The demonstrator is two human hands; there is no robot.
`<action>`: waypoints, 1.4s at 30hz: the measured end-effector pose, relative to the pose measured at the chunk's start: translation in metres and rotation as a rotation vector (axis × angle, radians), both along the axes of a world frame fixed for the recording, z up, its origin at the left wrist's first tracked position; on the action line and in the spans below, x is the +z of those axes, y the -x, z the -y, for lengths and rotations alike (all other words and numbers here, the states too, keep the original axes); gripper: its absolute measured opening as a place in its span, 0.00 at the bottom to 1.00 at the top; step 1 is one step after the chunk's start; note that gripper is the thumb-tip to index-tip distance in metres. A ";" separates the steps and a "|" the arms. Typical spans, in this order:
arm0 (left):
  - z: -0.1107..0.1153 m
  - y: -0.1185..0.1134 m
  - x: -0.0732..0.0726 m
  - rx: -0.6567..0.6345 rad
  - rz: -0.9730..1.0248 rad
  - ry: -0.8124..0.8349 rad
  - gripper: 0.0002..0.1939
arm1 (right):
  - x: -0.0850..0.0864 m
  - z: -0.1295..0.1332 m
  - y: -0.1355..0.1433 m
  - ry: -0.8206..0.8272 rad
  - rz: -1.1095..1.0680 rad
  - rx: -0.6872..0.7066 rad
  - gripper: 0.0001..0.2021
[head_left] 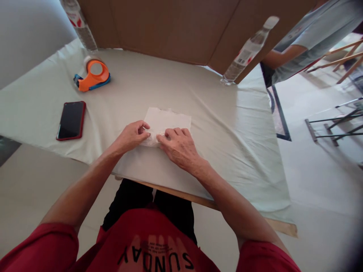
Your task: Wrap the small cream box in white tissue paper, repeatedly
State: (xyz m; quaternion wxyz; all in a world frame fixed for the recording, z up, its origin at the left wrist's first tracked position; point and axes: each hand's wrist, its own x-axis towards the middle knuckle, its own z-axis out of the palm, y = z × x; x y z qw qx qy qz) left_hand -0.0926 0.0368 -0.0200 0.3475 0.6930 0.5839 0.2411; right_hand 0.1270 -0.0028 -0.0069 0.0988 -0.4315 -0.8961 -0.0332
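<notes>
A white sheet, paper or thin tissue (168,119), lies on the cloth-covered table in front of me, its near edge crumpled or rolled. My left hand (134,135) is at the sheet's near left corner, thumb and fingertips closed on the crumpled edge. On the near right part rests my right hand (179,146), its fingers curled and its thumb pressed towards the same edge. A small gap separates the two hands, and whitish crumpled material shows between them.
A phone (71,120) and an orange tape dispenser (95,75) lie on the left. Water bottles (82,28) (246,53) stand by a cardboard panel (167,28) at the back. A person's arm (286,56) shows behind the panel's right edge.
</notes>
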 end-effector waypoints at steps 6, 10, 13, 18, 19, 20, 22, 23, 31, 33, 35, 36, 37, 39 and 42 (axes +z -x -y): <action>0.005 0.013 -0.002 0.179 -0.178 0.013 0.26 | 0.002 -0.002 0.002 -0.070 0.115 0.030 0.13; 0.003 0.015 0.015 0.122 -0.302 0.182 0.28 | 0.002 -0.004 0.003 -0.093 0.174 0.039 0.13; 0.000 0.006 0.026 0.154 -0.244 0.333 0.22 | 0.003 -0.006 0.005 -0.081 0.195 0.048 0.13; -0.003 -0.006 0.019 0.263 0.131 0.461 0.06 | 0.003 -0.010 0.008 -0.069 0.205 0.059 0.12; -0.003 -0.008 0.016 0.264 0.209 0.481 0.05 | 0.003 -0.010 0.008 -0.072 0.207 0.062 0.12; -0.003 -0.010 0.014 0.262 0.285 0.501 0.04 | 0.002 -0.010 0.008 -0.076 0.210 0.064 0.12; -0.003 -0.014 0.011 0.264 0.424 0.526 0.02 | 0.002 -0.010 0.008 -0.080 0.213 0.067 0.12; -0.003 -0.017 0.011 0.267 0.483 0.533 0.02 | 0.002 -0.010 0.008 -0.079 0.213 0.069 0.12; -0.003 -0.038 0.017 0.252 0.738 0.553 0.05 | 0.006 -0.008 0.004 -0.067 0.136 0.063 0.18; -0.003 -0.039 0.020 0.232 0.750 0.573 0.05 | 0.008 -0.006 0.002 -0.028 0.104 0.057 0.18; -0.002 -0.040 0.024 0.186 0.747 0.615 0.04 | 0.011 -0.005 0.000 0.010 0.071 0.057 0.19; -0.001 -0.040 0.027 0.160 0.733 0.630 0.06 | 0.012 -0.005 0.000 0.027 0.052 0.058 0.20; 0.001 -0.040 0.030 0.137 0.705 0.629 0.08 | 0.013 -0.005 -0.001 0.044 0.031 0.059 0.21; 0.004 -0.041 0.034 0.090 0.602 0.563 0.13 | 0.013 -0.006 -0.004 0.081 -0.019 0.065 0.21; 0.007 -0.047 0.035 0.022 0.362 0.376 0.13 | 0.011 -0.002 -0.015 0.088 -0.185 0.059 0.16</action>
